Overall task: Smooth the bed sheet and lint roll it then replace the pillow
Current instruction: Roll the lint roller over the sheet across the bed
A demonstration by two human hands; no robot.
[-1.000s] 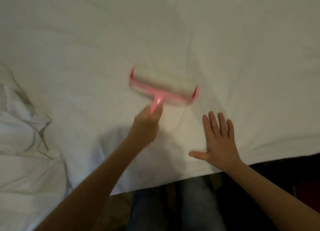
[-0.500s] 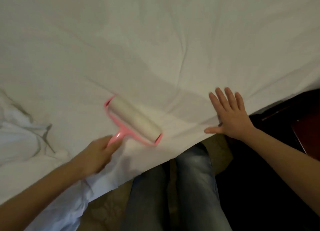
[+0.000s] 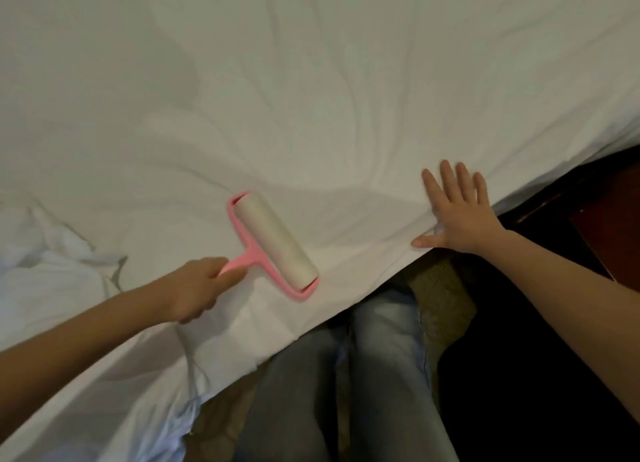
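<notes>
From the head camera, a big white cloth bed sheet covers the bed and fills most of the view. It has soft wrinkles that fan out from near the bed's edge. At the far left the white cloth is bunched up in a crumpled heap.

The left hand has its fingers curled tight around the pink plastic handle of a lint roller with a white sticky paper roll. The roll lies flat on the sheet, close to the near edge of the bed, and sits slanted, with one end up to the left and the other end down to the right.

The right hand lies flat on the sheet right at the bed's edge, fingers straight and spread, thumb pointing left. It holds nothing. It is well to the right of the roller.

Below the bed edge are the person's legs in blue jeans. At the right there is dark wooden furniture.
</notes>
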